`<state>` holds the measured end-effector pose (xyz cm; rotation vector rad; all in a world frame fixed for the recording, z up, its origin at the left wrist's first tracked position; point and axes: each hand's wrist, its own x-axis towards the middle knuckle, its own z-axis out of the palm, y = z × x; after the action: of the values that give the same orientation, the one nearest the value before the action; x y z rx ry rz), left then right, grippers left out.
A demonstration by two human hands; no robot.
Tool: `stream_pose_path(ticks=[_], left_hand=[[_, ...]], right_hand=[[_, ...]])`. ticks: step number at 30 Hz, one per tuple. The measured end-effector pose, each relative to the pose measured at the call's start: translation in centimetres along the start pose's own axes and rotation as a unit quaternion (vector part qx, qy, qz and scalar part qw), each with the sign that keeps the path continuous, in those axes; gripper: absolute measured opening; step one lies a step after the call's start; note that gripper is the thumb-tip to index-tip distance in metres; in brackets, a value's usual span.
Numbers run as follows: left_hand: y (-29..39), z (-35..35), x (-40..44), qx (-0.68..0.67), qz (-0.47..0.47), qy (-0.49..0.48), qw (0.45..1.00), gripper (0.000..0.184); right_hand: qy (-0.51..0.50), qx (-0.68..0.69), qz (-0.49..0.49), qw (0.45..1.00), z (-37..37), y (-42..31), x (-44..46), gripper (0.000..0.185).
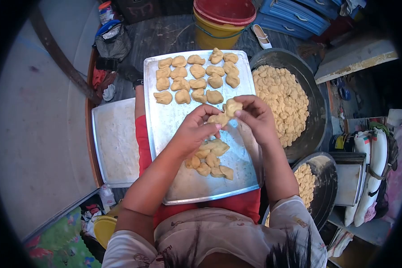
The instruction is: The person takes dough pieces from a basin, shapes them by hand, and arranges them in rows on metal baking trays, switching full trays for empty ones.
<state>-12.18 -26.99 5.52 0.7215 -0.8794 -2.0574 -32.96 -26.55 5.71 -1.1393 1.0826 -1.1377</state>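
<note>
Between my two hands, above the middle of a metal baking tray (pixel 178 190), is a piece of dough (pixel 231 107). My left hand (pixel 198 127) pinches its lower left part with thumb and fingers. On the upper right part, my right hand (pixel 257 116) has its thumb and fingers closed. Shaped dough pieces (pixel 197 70) lie in rows over the far half of the tray. Nearer me, below my hands, sits a loose heap of dough lumps (pixel 212 158). The tray rests on my lap.
A large black basin (pixel 315 89) full of dough pieces stands at the right, with a smaller black basin (pixel 328 178) nearer me. Another metal tray (pixel 116 143) lies to the left. Beyond the tray are a yellow bucket (pixel 214 38) with a red basin (pixel 225 9), and a white shoe (pixel 261 36).
</note>
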Motion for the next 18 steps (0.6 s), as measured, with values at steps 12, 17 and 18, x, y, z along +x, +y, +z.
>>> stream_pose_path(ticks=[12, 17, 18], left_hand=[[1.8, -6.9, -5.7, 0.427, 0.106, 0.163, 0.883, 0.028], [1.6, -7.7, -6.4, 0.501, 0.130, 0.167, 0.839, 0.026], [1.5, -7.9, -6.4, 0.551, 0.152, 0.163, 0.804, 0.027]], right_hand=[[0.094, -0.497, -0.210, 0.837, -1.3, 2.4, 3.7, 0.019], [-0.011, -0.567, -0.232, 0.791, 1.4, 1.6, 4.5, 0.026], [-0.035, -0.588, -0.236, 0.773, 1.6, 1.9, 4.9, 0.030]])
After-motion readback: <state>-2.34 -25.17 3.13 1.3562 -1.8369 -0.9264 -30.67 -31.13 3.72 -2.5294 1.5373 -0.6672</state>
